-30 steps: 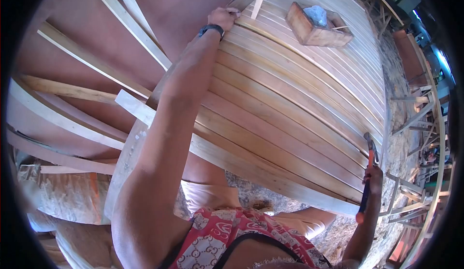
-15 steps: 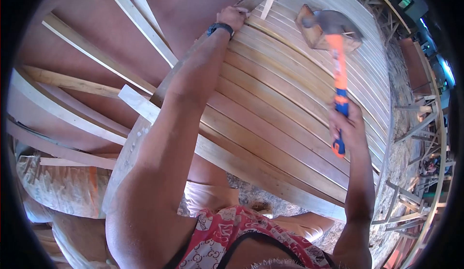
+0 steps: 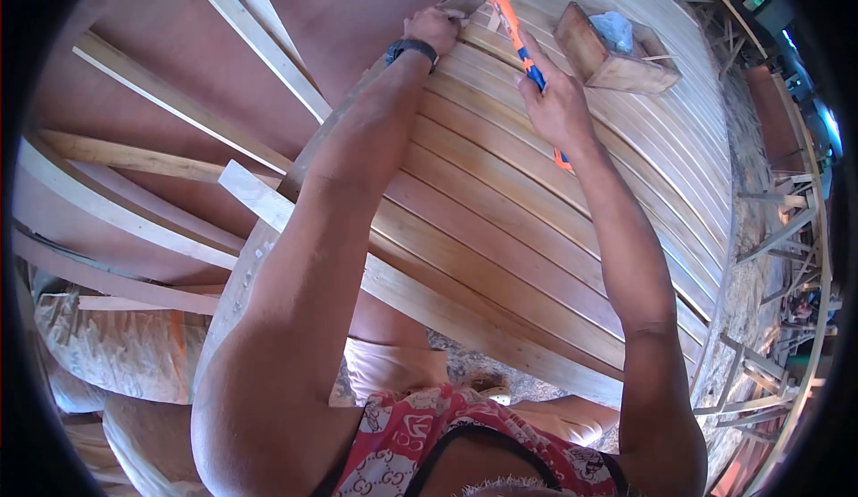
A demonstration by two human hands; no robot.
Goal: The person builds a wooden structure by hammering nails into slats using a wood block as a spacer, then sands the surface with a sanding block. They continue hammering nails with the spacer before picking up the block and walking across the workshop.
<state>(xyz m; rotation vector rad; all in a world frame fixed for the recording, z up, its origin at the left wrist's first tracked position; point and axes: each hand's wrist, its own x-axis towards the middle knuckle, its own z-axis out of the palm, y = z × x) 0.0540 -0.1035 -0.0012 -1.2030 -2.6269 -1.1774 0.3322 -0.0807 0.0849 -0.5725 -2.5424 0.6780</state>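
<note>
My right hand [image 3: 556,102] is wrapped round the handle of a hammer [image 3: 507,16] with an orange and blue grip. The hammer's head, smeared by motion, is at the far upper left of the planks, close to my left hand [image 3: 433,30]. That hand, with a dark watch on its wrist, rests at the planks' far edge. Its fingers are drawn together at the tips; what they pinch, if anything, is too small to make out. Long narrow wooden planks [image 3: 500,175] lie side by side beneath both arms. A short light wood strip [image 3: 497,16] lies beside the hammer.
An open wooden box [image 3: 626,75] holding a clear plastic bag [image 3: 612,30] sits on the planks to the right. Curved wooden ribs [image 3: 179,99] stick out at left. Wrapped bundles [image 3: 116,345] lie lower left, and timber trestles [image 3: 778,229] stand along the right.
My right hand has swung the hammer up and left, from over the wooden box to beside my left hand. The left hand has stayed at the plank edge.
</note>
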